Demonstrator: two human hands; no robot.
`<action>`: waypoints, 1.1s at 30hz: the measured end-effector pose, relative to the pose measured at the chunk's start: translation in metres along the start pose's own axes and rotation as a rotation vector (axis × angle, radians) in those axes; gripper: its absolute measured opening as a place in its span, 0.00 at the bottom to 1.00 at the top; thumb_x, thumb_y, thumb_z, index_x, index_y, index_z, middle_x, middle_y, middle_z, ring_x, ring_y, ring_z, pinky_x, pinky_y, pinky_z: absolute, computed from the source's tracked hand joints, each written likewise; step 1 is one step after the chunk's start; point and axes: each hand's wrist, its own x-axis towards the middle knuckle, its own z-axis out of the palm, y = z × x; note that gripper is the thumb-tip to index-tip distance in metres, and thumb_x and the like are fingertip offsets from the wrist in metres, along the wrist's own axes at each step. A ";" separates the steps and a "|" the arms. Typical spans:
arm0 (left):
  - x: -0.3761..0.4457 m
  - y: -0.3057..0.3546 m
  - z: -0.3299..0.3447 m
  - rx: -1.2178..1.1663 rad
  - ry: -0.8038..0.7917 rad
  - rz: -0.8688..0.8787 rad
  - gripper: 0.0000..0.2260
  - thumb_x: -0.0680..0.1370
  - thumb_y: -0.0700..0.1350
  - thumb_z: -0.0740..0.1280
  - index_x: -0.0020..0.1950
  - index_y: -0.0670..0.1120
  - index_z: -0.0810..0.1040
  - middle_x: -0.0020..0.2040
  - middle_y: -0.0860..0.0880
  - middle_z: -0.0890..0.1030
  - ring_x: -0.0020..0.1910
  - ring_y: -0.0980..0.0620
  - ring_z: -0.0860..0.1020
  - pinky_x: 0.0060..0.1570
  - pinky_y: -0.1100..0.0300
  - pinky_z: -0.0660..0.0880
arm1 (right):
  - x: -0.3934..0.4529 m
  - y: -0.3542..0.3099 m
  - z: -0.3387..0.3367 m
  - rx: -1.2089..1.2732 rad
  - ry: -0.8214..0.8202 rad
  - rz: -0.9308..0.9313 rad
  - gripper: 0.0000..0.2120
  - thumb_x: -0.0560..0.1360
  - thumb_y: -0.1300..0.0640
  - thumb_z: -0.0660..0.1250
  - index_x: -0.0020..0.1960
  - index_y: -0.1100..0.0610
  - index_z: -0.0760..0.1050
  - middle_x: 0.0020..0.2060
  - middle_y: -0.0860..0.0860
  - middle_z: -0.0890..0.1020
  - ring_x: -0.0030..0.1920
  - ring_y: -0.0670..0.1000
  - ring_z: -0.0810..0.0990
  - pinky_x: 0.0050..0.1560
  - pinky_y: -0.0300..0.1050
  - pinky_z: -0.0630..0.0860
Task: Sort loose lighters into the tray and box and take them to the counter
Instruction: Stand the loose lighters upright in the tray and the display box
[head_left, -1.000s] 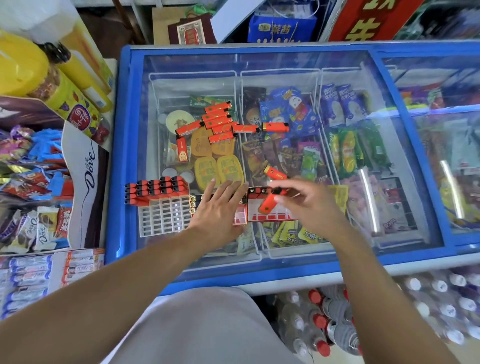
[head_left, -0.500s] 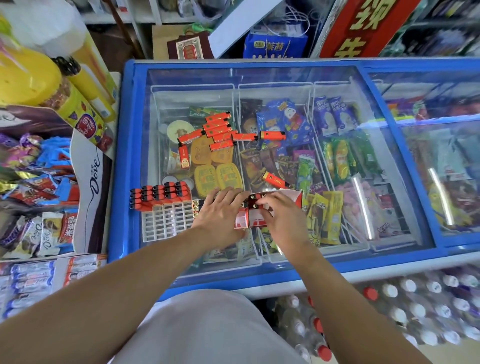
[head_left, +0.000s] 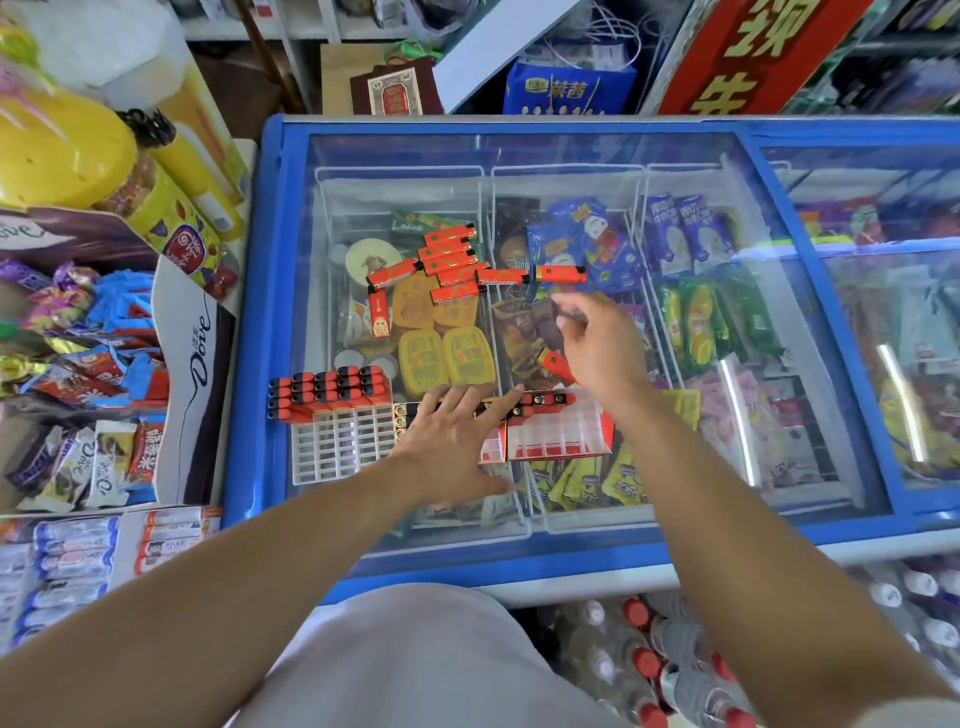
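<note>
**Orange lighters on the freezer glass**

Blue-framed freezer (head_left: 249, 322) is my landmark. On its glass, near the left front corner, I see the white tray (head_left: 340, 441), its far rows filled with lighters. Just right of it my left hand (head_left: 452, 441) lies flat, fingers spread and straight, pressing the red box (head_left: 558, 434), which holds a short row of lighters at its far edge. Farther back on the glass lie the loose lighters (head_left: 449, 262). My right hand (head_left: 602, 345) hovers above the glass beyond the box, fingers loosely curled, holding nothing I can make out; one lighter (head_left: 556, 364) lies just left of it.
</note>
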 end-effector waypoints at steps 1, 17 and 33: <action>0.001 0.000 0.000 -0.025 -0.002 -0.007 0.47 0.74 0.72 0.64 0.82 0.58 0.39 0.82 0.50 0.54 0.80 0.46 0.52 0.79 0.44 0.46 | 0.019 0.006 0.004 -0.048 -0.058 0.033 0.18 0.81 0.59 0.64 0.70 0.49 0.74 0.65 0.49 0.79 0.60 0.51 0.80 0.60 0.54 0.78; 0.003 -0.001 0.009 -0.176 0.127 -0.046 0.29 0.83 0.61 0.58 0.81 0.59 0.52 0.79 0.52 0.62 0.78 0.49 0.58 0.78 0.46 0.52 | 0.100 0.064 0.028 -0.115 -0.248 0.367 0.18 0.76 0.50 0.74 0.61 0.58 0.78 0.56 0.56 0.82 0.56 0.57 0.80 0.54 0.48 0.76; -0.002 0.002 0.003 -0.014 0.053 -0.019 0.42 0.78 0.66 0.64 0.82 0.59 0.42 0.81 0.48 0.56 0.79 0.46 0.54 0.78 0.45 0.48 | -0.093 -0.002 -0.036 -0.204 -0.441 -0.048 0.16 0.81 0.42 0.61 0.64 0.47 0.77 0.64 0.43 0.77 0.57 0.47 0.79 0.54 0.48 0.77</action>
